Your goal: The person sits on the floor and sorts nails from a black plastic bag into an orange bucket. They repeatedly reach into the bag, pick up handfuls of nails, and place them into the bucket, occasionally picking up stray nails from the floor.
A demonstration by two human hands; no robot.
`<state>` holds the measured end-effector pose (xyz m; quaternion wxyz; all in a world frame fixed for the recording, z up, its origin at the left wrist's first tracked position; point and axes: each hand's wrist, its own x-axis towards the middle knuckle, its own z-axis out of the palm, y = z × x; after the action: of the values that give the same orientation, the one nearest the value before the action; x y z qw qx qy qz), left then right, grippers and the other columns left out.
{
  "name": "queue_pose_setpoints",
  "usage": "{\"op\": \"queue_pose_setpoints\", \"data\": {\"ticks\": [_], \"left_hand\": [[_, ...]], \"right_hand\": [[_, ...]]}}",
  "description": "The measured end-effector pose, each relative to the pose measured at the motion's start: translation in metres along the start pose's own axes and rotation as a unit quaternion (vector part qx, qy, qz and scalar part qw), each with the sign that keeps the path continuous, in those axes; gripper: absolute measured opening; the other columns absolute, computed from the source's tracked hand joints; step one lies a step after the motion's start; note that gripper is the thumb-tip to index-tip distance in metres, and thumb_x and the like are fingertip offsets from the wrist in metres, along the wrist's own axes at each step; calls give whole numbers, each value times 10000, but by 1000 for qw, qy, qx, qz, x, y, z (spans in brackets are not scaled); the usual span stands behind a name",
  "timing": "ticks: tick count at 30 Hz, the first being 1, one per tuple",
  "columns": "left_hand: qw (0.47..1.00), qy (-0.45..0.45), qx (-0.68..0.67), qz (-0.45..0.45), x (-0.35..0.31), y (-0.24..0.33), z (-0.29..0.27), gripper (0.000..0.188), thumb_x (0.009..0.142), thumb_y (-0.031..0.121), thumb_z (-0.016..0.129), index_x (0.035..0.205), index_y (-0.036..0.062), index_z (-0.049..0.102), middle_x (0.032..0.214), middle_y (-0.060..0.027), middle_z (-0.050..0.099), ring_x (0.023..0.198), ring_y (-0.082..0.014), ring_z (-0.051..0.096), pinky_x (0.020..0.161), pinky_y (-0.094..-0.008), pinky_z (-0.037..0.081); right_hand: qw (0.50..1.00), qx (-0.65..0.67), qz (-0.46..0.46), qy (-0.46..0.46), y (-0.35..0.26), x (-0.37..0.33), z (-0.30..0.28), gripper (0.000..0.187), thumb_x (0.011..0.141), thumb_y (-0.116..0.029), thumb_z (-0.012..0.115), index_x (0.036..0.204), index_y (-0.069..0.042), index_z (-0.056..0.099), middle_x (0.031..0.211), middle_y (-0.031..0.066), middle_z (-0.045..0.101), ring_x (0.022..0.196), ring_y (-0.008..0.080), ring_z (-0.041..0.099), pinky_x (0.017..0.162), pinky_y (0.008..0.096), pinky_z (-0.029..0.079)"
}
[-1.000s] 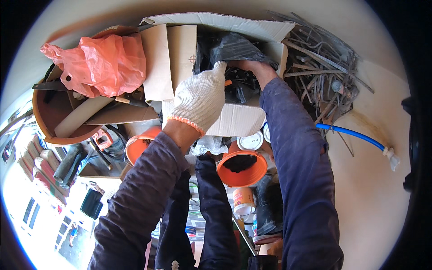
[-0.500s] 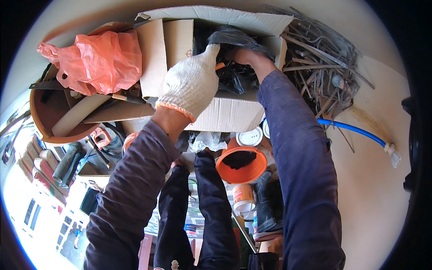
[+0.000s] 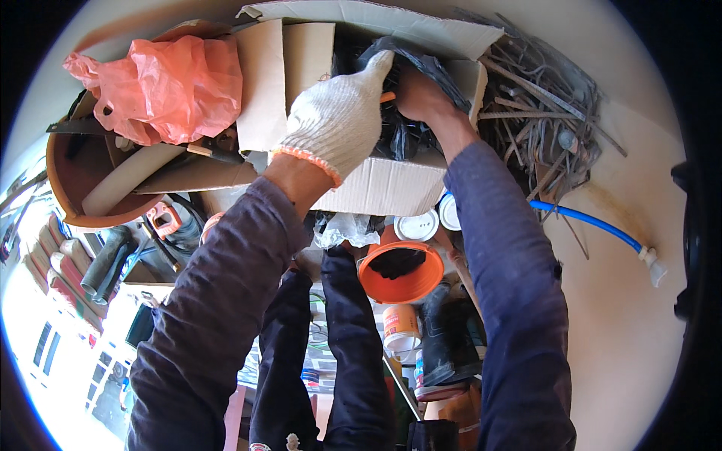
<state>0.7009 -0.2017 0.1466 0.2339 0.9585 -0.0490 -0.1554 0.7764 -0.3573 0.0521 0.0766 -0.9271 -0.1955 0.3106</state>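
A cardboard box [image 3: 387, 188] with raised flaps stands before me, a black plastic bag [image 3: 410, 56] inside it. My left hand [image 3: 338, 113], in a white knitted glove with an orange cuff, is closed at the bag's upper edge, and one gloved finger or thumb points up along it. My bare right hand [image 3: 425, 94] reaches into the bag under its raised edge. Its fingers are hidden by the black plastic. Between the two hands a small orange piece [image 3: 387, 97] shows among dark, crumpled contents I cannot make out.
A red plastic bag [image 3: 180, 90] lies over a brown tub [image 3: 60, 180] at left. Bent steel bars [image 3: 534, 113] heap at right, above a blue hose [image 3: 590, 216]. Nearer stand an orange bucket [image 3: 421, 282], white-lidded cans [image 3: 416, 226] and black boots [image 3: 444, 338].
My gloved left hand has moved up and to the right along the bag's edge. The right hand remains in the bag, slightly farther right. The view has shifted a little.
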Motion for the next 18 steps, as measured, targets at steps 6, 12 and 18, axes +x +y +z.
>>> {"op": "queue_pose_setpoints", "data": {"ticks": [6, 12, 18], "left_hand": [[1000, -13, -3, 0, 11, 5, -7, 460, 1035, 202, 558, 1480, 93, 522, 971, -224, 753, 922, -404, 741, 786, -508, 577], [999, -54, 3, 3, 8, 3, -9, 506, 1002, 105, 535, 1507, 117, 520, 1048, -221, 756, 974, -397, 741, 840, -502, 579], [1000, 6, 7, 7, 11, -4, -4, 496, 1004, 118, 544, 1499, 123, 514, 1053, -213, 758, 971, -394, 742, 826, -492, 584]], "right_hand": [[985, 158, -9, 68, -10, -31, -2, 346, 935, -36, 611, 1277, 6, 642, 1260, 294, 681, 1183, 466, 645, 1015, 509, 524], [977, 202, 60, 24, -1, -26, -1, 510, 904, -57, 673, 1403, 7, 589, 1327, 296, 655, 1278, 439, 608, 1087, 450, 494], [986, 154, 4, 55, 1, -26, 2, 484, 900, -12, 619, 1381, 29, 589, 1307, 322, 645, 1264, 474, 588, 1089, 496, 482]]}}
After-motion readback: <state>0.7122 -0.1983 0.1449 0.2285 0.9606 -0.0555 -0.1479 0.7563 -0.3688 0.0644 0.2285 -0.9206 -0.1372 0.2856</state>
